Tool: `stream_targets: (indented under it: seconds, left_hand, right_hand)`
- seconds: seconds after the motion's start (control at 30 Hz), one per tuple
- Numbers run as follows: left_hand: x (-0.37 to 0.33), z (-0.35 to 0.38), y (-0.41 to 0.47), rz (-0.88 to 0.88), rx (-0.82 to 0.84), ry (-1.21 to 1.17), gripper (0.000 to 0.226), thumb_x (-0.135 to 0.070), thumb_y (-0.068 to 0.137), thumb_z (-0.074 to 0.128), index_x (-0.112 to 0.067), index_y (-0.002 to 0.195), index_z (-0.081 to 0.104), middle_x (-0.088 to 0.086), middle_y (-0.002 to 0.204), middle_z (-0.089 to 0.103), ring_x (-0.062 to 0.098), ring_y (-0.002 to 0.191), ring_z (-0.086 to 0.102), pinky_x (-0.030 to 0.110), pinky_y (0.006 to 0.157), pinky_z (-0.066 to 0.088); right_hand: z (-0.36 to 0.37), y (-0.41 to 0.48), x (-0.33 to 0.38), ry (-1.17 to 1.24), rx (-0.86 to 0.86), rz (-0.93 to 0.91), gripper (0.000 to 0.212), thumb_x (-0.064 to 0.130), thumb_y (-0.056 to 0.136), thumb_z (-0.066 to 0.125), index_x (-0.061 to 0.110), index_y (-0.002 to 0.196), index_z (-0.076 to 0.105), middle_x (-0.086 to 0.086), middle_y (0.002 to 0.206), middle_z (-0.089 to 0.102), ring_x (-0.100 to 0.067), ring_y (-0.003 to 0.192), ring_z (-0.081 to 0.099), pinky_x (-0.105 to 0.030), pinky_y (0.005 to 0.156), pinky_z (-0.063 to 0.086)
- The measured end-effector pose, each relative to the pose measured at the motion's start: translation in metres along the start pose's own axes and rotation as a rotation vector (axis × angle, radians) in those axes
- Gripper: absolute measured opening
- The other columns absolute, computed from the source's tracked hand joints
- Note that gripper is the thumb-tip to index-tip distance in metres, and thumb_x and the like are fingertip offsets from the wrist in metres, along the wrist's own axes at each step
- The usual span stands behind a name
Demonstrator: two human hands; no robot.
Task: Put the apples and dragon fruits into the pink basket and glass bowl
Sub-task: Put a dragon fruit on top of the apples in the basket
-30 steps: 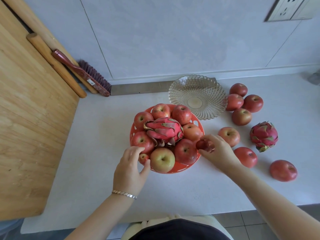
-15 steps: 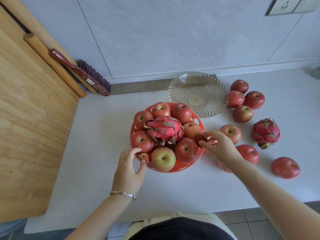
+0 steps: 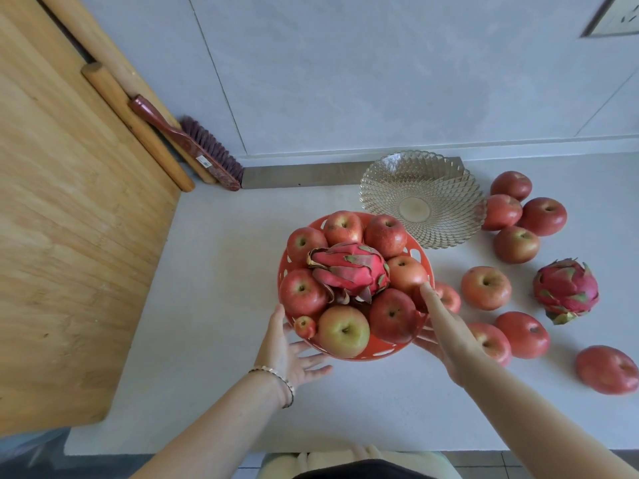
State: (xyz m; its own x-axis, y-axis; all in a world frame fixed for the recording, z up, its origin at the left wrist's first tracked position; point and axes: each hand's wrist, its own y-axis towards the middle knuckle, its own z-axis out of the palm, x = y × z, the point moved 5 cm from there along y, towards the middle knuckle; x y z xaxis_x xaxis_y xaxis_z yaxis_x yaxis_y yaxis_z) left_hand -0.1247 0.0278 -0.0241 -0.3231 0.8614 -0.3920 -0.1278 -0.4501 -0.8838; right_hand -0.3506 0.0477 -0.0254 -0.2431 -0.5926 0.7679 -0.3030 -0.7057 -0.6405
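Note:
The pink basket (image 3: 380, 354) sits mid-counter, heaped with several apples and a dragon fruit (image 3: 349, 267) on top; a tiny apple (image 3: 304, 327) lies at its near left rim. My left hand (image 3: 288, 354) cups the basket's near left side, thumb against the wall and spread fingers underneath. My right hand (image 3: 446, 337) grips the right rim, thumb over the edge and fingers below. The glass bowl (image 3: 449, 188) stands empty behind the basket. Several loose apples (image 3: 485, 288) and a second dragon fruit (image 3: 565, 290) lie on the counter to the right.
A wooden board (image 3: 69, 236) covers the counter's left side, with a rolling pin (image 3: 138, 126) and a red brush (image 3: 186, 143) leaning at the wall. The counter's front edge (image 3: 242, 451) runs just before my body. A wall socket (image 3: 619, 15) is at top right.
My right hand set the small dark apple into the basket and now clasps the right rim. My left hand turned palm up and slid under the basket's left side.

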Motion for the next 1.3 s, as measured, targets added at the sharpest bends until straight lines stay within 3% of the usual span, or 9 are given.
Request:
stream_targets:
  seconds: [0.2, 0.37, 0.6, 0.77, 0.9, 1.03, 1.13, 1.23, 1.3]
  left_hand:
    - [-0.031, -0.008, 0.008, 0.110, -0.038, -0.008, 0.049, -0.061, 0.089, 0.032, -0.027, 0.122, 0.045, 0.016, 0.100, 0.058, 0.038, 0.098, 0.056, 0.055, 0.089, 0.044]
    - [-0.083, -0.014, 0.022, 0.123, -0.070, -0.049, 0.052, -0.063, 0.088, 0.031, -0.028, 0.124, 0.045, 0.019, 0.110, 0.055, 0.040, 0.106, 0.051, 0.057, 0.090, 0.041]
    - [-0.150, -0.010, 0.045, 0.197, -0.147, -0.084, 0.049, -0.060, 0.088, 0.037, -0.026, 0.122, 0.046, 0.021, 0.113, 0.052, 0.040, 0.103, 0.054, 0.053, 0.093, 0.043]
    - [-0.181, 0.002, 0.052, 0.219, -0.126, -0.032, 0.042, -0.058, 0.088, 0.039, -0.018, 0.084, 0.052, 0.019, 0.105, 0.054, 0.042, 0.115, 0.054, 0.050, 0.090, 0.045]
    - [-0.180, -0.005, 0.060, 0.275, -0.151, 0.166, 0.055, -0.059, 0.092, 0.027, -0.020, 0.127, 0.044, 0.016, 0.129, 0.051, 0.037, 0.118, 0.053, 0.050, 0.098, 0.041]
    - [-0.136, -0.013, 0.056, 0.391, -0.246, 0.460, 0.058, -0.048, 0.094, 0.034, -0.017, 0.142, 0.022, 0.010, 0.136, 0.043, 0.029, 0.100, 0.056, 0.043, 0.092, 0.046]
    - [-0.085, 0.005, 0.046, 0.324, -0.004, 0.816, 0.040, -0.032, 0.087, 0.054, -0.015, 0.122, 0.045, 0.002, 0.098, 0.057, 0.020, 0.079, 0.061, 0.029, 0.066, 0.046]
    - [-0.056, 0.036, 0.037, 0.358, 0.226, 1.116, 0.016, -0.037, 0.073, 0.051, -0.023, 0.077, 0.058, 0.000, 0.081, 0.064, 0.019, 0.077, 0.064, 0.026, 0.065, 0.042]
    - [-0.044, 0.061, 0.035, 0.401, 0.286, 1.203, 0.015, -0.037, 0.066, 0.046, -0.024, 0.066, 0.055, 0.004, 0.079, 0.065, 0.023, 0.079, 0.065, 0.025, 0.064, 0.041]
  right_hand:
    - [0.026, 0.008, 0.013, -0.017, 0.018, -0.004, 0.040, 0.050, 0.087, 0.050, 0.019, 0.113, 0.053, -0.002, 0.104, 0.064, -0.021, 0.098, 0.063, -0.027, 0.073, 0.051]
    - [0.065, 0.034, 0.040, 0.056, 0.050, 0.027, 0.040, 0.045, 0.087, 0.055, 0.012, 0.109, 0.055, -0.004, 0.091, 0.062, -0.018, 0.084, 0.062, -0.029, 0.076, 0.052]
    - [0.113, 0.087, 0.078, 0.112, 0.071, 0.065, 0.030, 0.039, 0.089, 0.052, 0.015, 0.107, 0.051, -0.003, 0.087, 0.056, -0.019, 0.078, 0.058, -0.030, 0.077, 0.050]
    - [0.132, 0.108, 0.098, 0.121, 0.099, 0.087, 0.034, 0.040, 0.087, 0.053, 0.015, 0.109, 0.051, -0.007, 0.094, 0.059, -0.020, 0.084, 0.058, -0.030, 0.073, 0.049]
    - [0.124, 0.106, 0.097, 0.009, 0.133, 0.076, 0.036, 0.035, 0.087, 0.056, 0.016, 0.117, 0.049, -0.010, 0.117, 0.054, -0.026, 0.107, 0.053, -0.036, 0.087, 0.046]
    - [0.101, 0.084, 0.087, -0.313, 0.087, 0.035, 0.021, 0.022, 0.089, 0.056, 0.011, 0.107, 0.058, -0.008, 0.104, 0.058, -0.020, 0.090, 0.055, -0.028, 0.075, 0.048]
    - [0.073, 0.058, 0.078, -0.461, 0.119, 0.016, 0.013, 0.017, 0.091, 0.052, 0.013, 0.100, 0.060, -0.005, 0.098, 0.061, -0.018, 0.084, 0.057, -0.021, 0.065, 0.046]
    - [0.033, 0.038, 0.071, -0.597, 0.035, -0.052, 0.024, 0.017, 0.088, 0.056, 0.012, 0.110, 0.060, -0.005, 0.093, 0.065, -0.017, 0.082, 0.061, -0.025, 0.071, 0.049]
    - [0.000, 0.026, 0.066, -0.648, -0.064, -0.095, 0.025, 0.017, 0.086, 0.059, 0.011, 0.110, 0.063, -0.005, 0.088, 0.065, -0.017, 0.079, 0.060, -0.029, 0.078, 0.049]
